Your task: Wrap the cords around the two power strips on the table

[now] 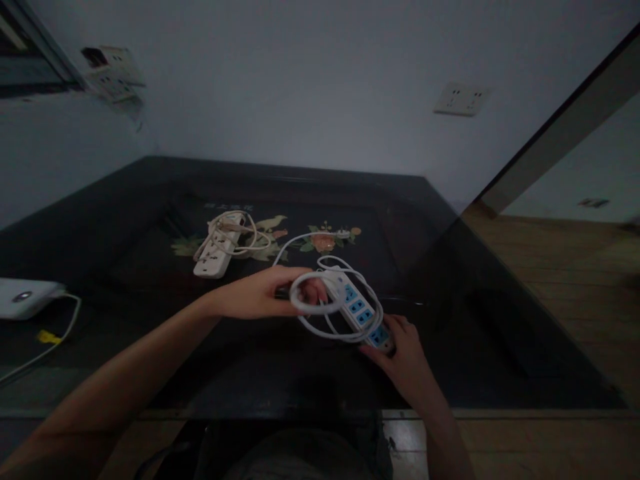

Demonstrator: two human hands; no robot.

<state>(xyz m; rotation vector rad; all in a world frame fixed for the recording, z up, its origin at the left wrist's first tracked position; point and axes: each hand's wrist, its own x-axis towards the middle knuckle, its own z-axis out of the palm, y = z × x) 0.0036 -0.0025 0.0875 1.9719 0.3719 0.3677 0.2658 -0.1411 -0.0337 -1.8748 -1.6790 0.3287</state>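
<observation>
A white power strip [356, 308] with blue sockets is tilted over the dark table, its white cord [373, 288] looped loosely around it. My right hand [400, 347] grips the strip's near end between thumb and fingers. At the far end, my left hand [280, 292] is closed on coils of the cord, its fingertips partly hidden behind the loops. The cord's free end runs back across the table to a plug [343, 234] lying on a printed flower. To the left lies a second white power strip [213, 257], its own cord bundled on top.
The glossy black table [280, 373] has a floral print and meets the wall at the back. A white device [27, 298] with a cable sits at the left edge. Wall sockets [461, 99] are mounted behind, with more sockets [113, 73] in the left corner.
</observation>
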